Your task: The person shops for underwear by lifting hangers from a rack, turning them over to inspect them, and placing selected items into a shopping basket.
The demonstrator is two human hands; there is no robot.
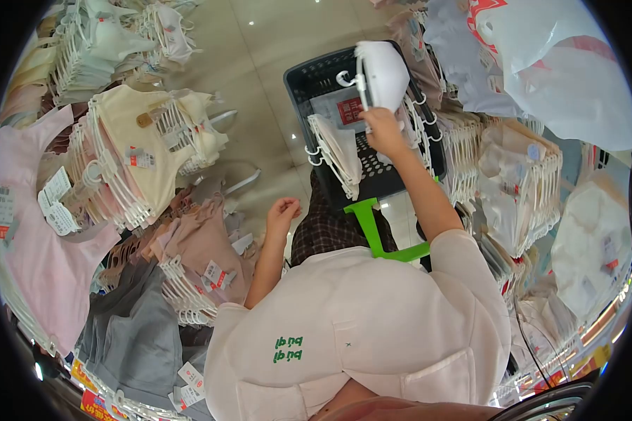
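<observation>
My right hand (384, 132) is raised over a black shopping basket (309, 83) and grips a white bra on a white hanger (381, 74). Inside the basket lie several more white garments on hangers (338, 151) and a red-and-white tag. My left hand (282, 211) hangs lower at my side, fingers curled in a loose fist, holding nothing. It is close to a rack of pinkish-brown garments (200, 242). The basket's green handle (372, 235) hangs down toward my white shirt.
Racks of hung underwear flank a tiled aisle: cream and pink items (137, 151) on the left, grey ones (137, 330) below, white and beige ones (516, 179) on the right. A white plastic bag (562, 67) sits at upper right.
</observation>
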